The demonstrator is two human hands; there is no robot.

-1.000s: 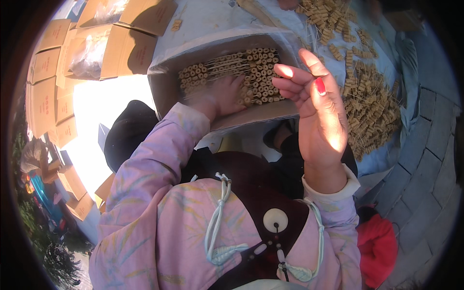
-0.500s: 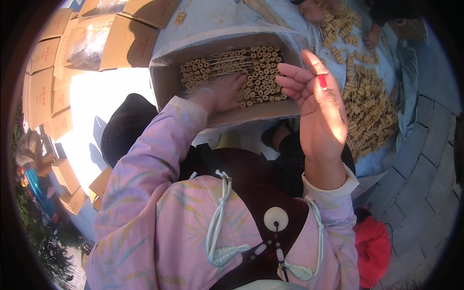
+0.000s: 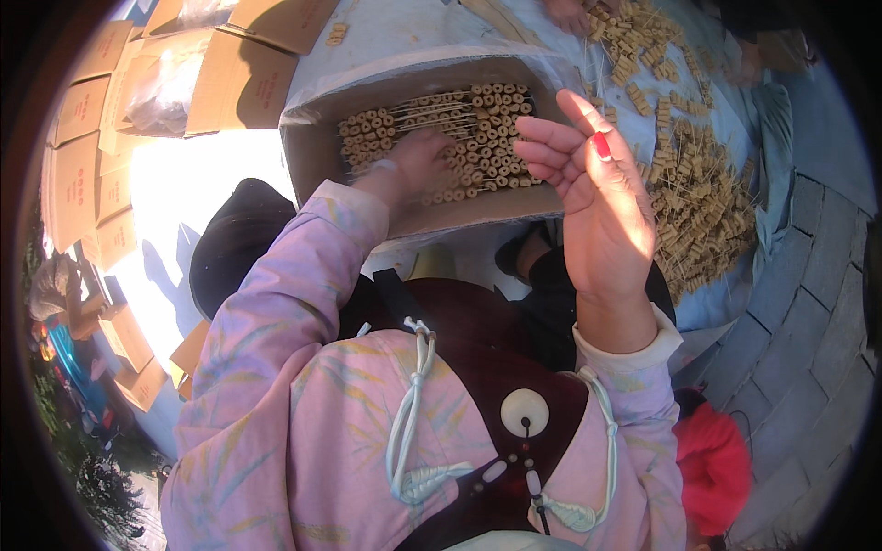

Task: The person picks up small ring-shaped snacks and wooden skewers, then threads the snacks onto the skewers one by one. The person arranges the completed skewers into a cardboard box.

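Observation:
A cardboard box (image 3: 317, 161) stands in front of me with its top uncovered. Rows of skewers (image 3: 491, 138) fill it, thin sticks carrying tan rolled pieces with holes in their ends. My left hand (image 3: 418, 163) reaches down onto the skewers in the middle of the box. Motion smears its fingers, so their grip is unclear. Above the box's right edge, my right hand (image 3: 597, 193) is raised, palm turned inward, fingers stretched out and thumb apart. It holds nothing; a red nail shows on the thumb.
A large heap of skewers (image 3: 703, 207) lies on a pale sheet at the right. Beyond it another person's hand (image 3: 568, 14) is near more skewers. Cardboard cartons (image 3: 243, 83), one with clear plastic inside, stack up at the left. Grey paving (image 3: 799, 303) runs along the right.
My left hand has drawn its fingers in and shifted slightly left over the skewers. My right hand has moved a little left. The other person's hands at the top have shifted.

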